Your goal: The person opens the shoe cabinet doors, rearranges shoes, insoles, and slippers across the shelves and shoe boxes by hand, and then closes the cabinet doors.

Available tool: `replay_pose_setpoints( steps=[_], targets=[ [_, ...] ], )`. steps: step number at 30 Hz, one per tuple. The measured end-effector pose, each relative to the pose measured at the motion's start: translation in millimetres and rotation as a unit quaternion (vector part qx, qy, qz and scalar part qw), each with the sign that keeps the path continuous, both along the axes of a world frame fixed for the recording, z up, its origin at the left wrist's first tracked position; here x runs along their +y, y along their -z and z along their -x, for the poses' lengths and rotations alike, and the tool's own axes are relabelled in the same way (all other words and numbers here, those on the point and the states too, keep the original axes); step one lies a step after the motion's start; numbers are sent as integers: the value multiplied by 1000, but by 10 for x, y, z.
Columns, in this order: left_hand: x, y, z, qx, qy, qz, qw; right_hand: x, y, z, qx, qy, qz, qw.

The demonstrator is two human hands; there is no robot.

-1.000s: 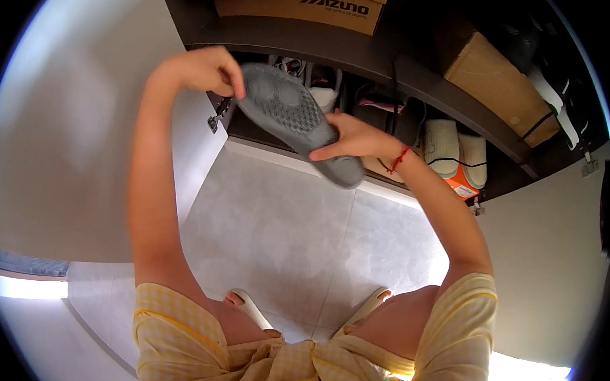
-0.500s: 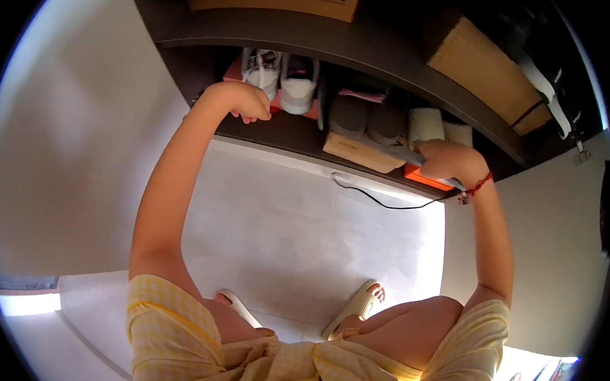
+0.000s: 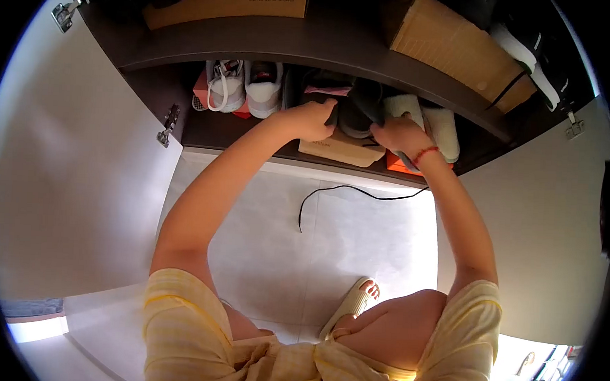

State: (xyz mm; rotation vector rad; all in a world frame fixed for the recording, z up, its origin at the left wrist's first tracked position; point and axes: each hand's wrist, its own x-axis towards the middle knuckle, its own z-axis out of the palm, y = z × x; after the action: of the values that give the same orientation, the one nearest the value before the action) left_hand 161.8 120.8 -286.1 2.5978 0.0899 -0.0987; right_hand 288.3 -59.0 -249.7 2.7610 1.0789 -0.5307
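Note:
Inside the cabinet's lower shelf, a pair of dark shoes [image 3: 355,121] sits on a tan cardboard box [image 3: 341,152]. My left hand [image 3: 311,120] reaches in from the left, closed around the front end of the left dark shoe. On the other side, my right hand [image 3: 401,135] is closed on a thin grey thing [image 3: 408,161], perhaps a cloth, that shows below the palm. Its fingertips meet the right dark shoe's edge. Fluffy cream slippers [image 3: 442,134] stand just beyond the right hand, above an orange box [image 3: 396,163].
White-grey sneakers [image 3: 263,97] stand left on the lower shelf. Above are a Mizuno box [image 3: 231,5], another cardboard box [image 3: 461,54] and black-and-white shoes [image 3: 517,46]. Cabinet doors hang open at left [image 3: 81,181] and right [image 3: 528,234]. A black cord [image 3: 359,188] lies on the floor.
My left hand has moved right, from beside the sneakers to the dark shoes. My right hand has moved left with the grey thing. The view has shifted to the right.

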Motion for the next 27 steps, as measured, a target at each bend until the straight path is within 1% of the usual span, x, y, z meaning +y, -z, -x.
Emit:
replay_pose_setpoints(
  steps=[1, 2, 3, 4, 5, 6, 8, 9, 10, 11, 12, 13, 14, 15, 16, 17, 18, 19, 20, 21, 22, 24, 25, 27],
  targets=[
    [6, 65, -50, -2, 2, 4, 1000, 126, -90, 30, 15, 18, 47, 999],
    [20, 123, -99, -5, 2, 5, 1000, 178, -60, -16, 15, 16, 44, 999],
    [-19, 134, -116, -3, -2, 0, 1000, 251, 24, -54, 36, 26, -5, 999],
    [-101, 148, -112, 0, 25, -8, 1000, 354, 136, -90, 59, 35, -56, 996],
    [-171, 161, -101, 6, 54, -16, 998, 484, 277, -231, 58, 48, -45, 996],
    [-239, 170, -94, 12, 51, -23, 998, 550, 234, -192, 64, 45, -52, 996],
    [-391, 195, -95, 18, 36, 82, 996, 604, 77, -117, 98, 68, -47, 992],
    [-433, 203, -85, 19, 36, 79, 996, 624, 210, -185, 88, 38, -83, 992],
    [-473, 216, -73, 22, 21, 174, 984, 671, 263, -184, 88, 38, -85, 992],
    [-493, 224, -67, 26, 6, 268, 963, 730, 315, -169, 62, 55, -76, 994],
    [-487, 195, -49, 28, 6, 269, 963, 782, 367, -150, 37, 73, -67, 994],
    [-480, 127, -17, 69, -18, 345, 936, 850, 426, -171, 39, 75, -67, 994],
    [-482, 86, -2, 110, -42, 418, 901, 941, 468, -224, 42, 106, -49, 992],
    [-497, 81, 10, 112, -41, 416, 902, 1005, 478, -258, 45, 137, -32, 989],
    [-513, 80, 36, 106, -77, 453, 882, 1042, 496, -285, 47, 139, -36, 989],
    [-510, 78, 59, 99, -115, 488, 860, 1088, 522, -297, 56, 172, -24, 983],
    [-476, 137, 46, 101, -118, 484, 861, 1137, 548, -291, 64, 204, -13, 977],
    [-436, 226, 23, 56, -125, 473, 870, 1161, 612, -289, 67, 202, -16, 977],
    [-395, 318, -2, 12, -132, 462, 877, 1149, 695, -279, 28, 199, -49, 978],
    [-383, 311, 3, 13, -133, 460, 878, 1117, 682, -239, 8, 197, -65, 978],
    [-386, 289, 10, 9, -132, 466, 875, 1075, 597, -141, -12, 196, -81, 977],
    [-426, 262, 0, 7, -129, 475, 870, 913, 267, -65, 21, 122, -126, 984],
    [-466, 259, -21, -12, -123, 485, 865, 875, 163, -34, 22, 123, -122, 985],
    [-553, 245, -68, -29, -115, 499, 859, 821, 20, 22, -42, 95, -89, 991]
  ],
)
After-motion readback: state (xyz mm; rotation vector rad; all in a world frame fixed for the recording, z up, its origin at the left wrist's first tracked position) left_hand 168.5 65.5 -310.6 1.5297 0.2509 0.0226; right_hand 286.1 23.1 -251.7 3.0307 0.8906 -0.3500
